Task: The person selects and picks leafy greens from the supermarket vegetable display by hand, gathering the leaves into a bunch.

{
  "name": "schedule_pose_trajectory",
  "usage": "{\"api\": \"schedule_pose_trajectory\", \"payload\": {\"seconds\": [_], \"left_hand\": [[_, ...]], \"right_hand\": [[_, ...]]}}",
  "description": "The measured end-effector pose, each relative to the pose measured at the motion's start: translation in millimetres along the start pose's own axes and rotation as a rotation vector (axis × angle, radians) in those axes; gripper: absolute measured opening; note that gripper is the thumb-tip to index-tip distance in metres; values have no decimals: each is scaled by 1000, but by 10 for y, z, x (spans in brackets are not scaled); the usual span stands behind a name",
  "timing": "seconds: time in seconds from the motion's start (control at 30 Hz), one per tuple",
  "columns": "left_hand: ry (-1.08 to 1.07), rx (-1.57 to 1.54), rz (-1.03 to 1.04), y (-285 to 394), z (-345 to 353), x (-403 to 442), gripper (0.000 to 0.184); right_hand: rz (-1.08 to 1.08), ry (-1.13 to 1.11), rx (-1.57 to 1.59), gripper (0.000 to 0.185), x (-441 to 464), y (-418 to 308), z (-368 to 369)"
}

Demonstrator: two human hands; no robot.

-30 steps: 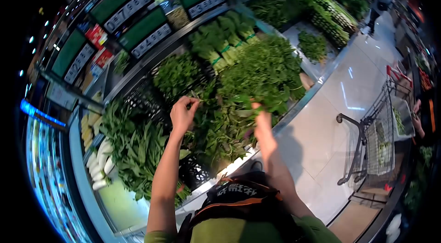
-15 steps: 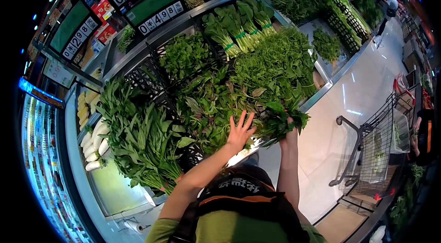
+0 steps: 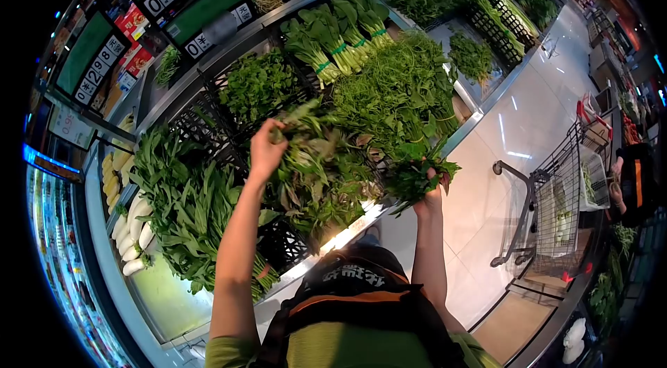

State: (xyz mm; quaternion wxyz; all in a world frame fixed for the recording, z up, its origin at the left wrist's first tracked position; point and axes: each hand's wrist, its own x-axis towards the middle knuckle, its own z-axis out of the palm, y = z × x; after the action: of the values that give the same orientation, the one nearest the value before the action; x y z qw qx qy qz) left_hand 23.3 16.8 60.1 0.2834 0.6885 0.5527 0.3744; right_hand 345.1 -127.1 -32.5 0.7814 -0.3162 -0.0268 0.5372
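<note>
Person's two bare hands over a veg worktop point(image 3: 354, 225), seen from above. L hand point(image 3: 266, 151) is at the far-left side of a heap of loose greens point(image 3: 323, 191), some leaves purple-tinged; its fingers are together, apparently pinching a sprig, tho motion blur hides exactly how much. R hand point(image 3: 431, 198) has its fingers clamped round a dark-green bunch point(image 3: 417, 175), held out over the worktop's near-right edge, w/ the floor point(image 3: 479, 166) beyond. Feathery greens point(image 3: 399, 83) lie just behind the bunch; long-leaf stalks point(image 3: 184, 201) lie under/beside the L forearm; part of a black crate point(image 3: 281, 243) shows btwn stalks & heap.

Risks, my judgement: if the R grip slackens, outer stems prob. slip & drop to the floor, since the bunch overhangs the edge. Stems in the heap look tangled, so a quick L pull could drag neighbours along or tear soft leaves. A low L forearm might also knock the stalks.
</note>
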Motion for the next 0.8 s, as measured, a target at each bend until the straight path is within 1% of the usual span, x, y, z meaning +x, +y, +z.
{"api": "schedule_pose_trajectory", "payload": {"seconds": [0.03, 0.07, 0.1, 0.13, 0.17, 0.2, 0.27, 0.3, 0.33, 0.4, 0.47, 0.5, 0.53, 0.57, 0.6, 0.63, 0.67, 0.7, 0.73, 0.8], "left_hand": [[-25, 81, -88, -1, -89, 51, 26], [-35, 184, -178, -61, -108, 83, 27], [-53, 267, -135, -217, -70, 72, 31], [-69, 350, -92, -506, 22, 30, 36], [-42, 411, -79, -1165, 242, -38, 50], [-241, 342, -266, -1357, 295, -61, 59], [-322, 506, -315, -1248, 299, -53, 58], [-263, 376, -263, -1165, 230, -46, 61], [-186, 488, -225, -838, 142, -62, 63], [-85, 211, -317, -155, 2, -114, 64], [108, 418, -95, 61, 93, -199, 64], [249, 614, 79, 217, 215, -261, 61], [291, 653, 189, 393, 328, -296, 54], [260, 533, 292, 467, 502, -328, 38], [174, 399, 342, 550, 718, -412, 21], [87, 349, 322, 543, 980, -478, 13], [-22, 302, 225, 495, 1227, -521, 15], [-8, 264, 187, 407, 1455, -528, 18], [52, 331, 194, 379, 1583, -514, 20], [55, 441, 100, 271, 1757, -467, 17]], "right_hand": [[29, -16, 35, 27, -41, 3, 21], [28, -28, 3, 27, -20, 41, -47], [28, -38, -30, 29, 36, 110, -177], [28, -50, -64, 31, 65, 147, -260], [62, -76, -33, 32, 2, 138, -230], [94, -105, -1, 33, -87, 107, -136], [120, -140, 29, 36, -111, 13, 20], [124, -131, 27, 37, -137, -16, 38], [133, -118, 25, 38, -171, -29, 24], [152, -111, 74, 39, -156, -5, -90], [174, -114, 99, 39, -152, -16, -108], [164, -102, 91, 39, -167, -28, -86], [155, -90, 81, 39, -201, -46, -37], [148, -80, 69, 39, -221, -51, -4], [145, -83, 87, 39, -230, -47, -1], [143, -87, 103, 39, -248, -44, -4], [140, -93, 120, 39, -258, -39, -1], [142, -86, 96, 39, -268, -35, 5], [140, -80, 74, 39, -274, -39, 18], [134, -67, 50, 39, -286, -40, 17]]}}
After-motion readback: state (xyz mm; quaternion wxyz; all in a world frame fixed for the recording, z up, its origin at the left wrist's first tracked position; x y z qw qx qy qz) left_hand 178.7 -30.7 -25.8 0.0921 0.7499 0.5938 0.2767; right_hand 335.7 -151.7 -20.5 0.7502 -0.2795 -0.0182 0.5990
